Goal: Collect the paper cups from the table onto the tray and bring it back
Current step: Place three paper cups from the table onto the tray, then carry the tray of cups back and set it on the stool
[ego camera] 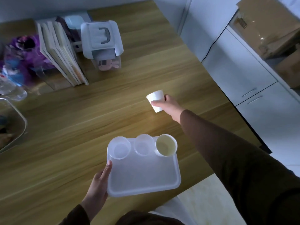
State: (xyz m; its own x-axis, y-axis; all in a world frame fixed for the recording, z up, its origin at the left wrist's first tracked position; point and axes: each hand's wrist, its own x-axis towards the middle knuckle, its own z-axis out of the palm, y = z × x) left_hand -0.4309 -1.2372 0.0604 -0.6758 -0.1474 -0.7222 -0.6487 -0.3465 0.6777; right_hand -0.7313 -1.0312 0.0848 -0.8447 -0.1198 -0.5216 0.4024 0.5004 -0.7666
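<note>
A translucent white tray (142, 177) sits low in the head view, over the near part of the wooden table (81, 124). My left hand (98, 184) grips its left edge, thumb on the rim. Three cups stand in a row along the tray's far edge: two clear ones (119, 147) (144, 144) and a white paper cup (165, 145) at the right. My right hand (169, 105) reaches out over the table and holds another white paper cup (155, 99), tilted, just above the tabletop.
A row of books (61, 54) and a lidded plastic box with a grey handle (102, 41) stand at the back of the table. A purple bag (24, 56) and a metal pan (14, 124) are at the left. White cabinets (240, 73) stand to the right.
</note>
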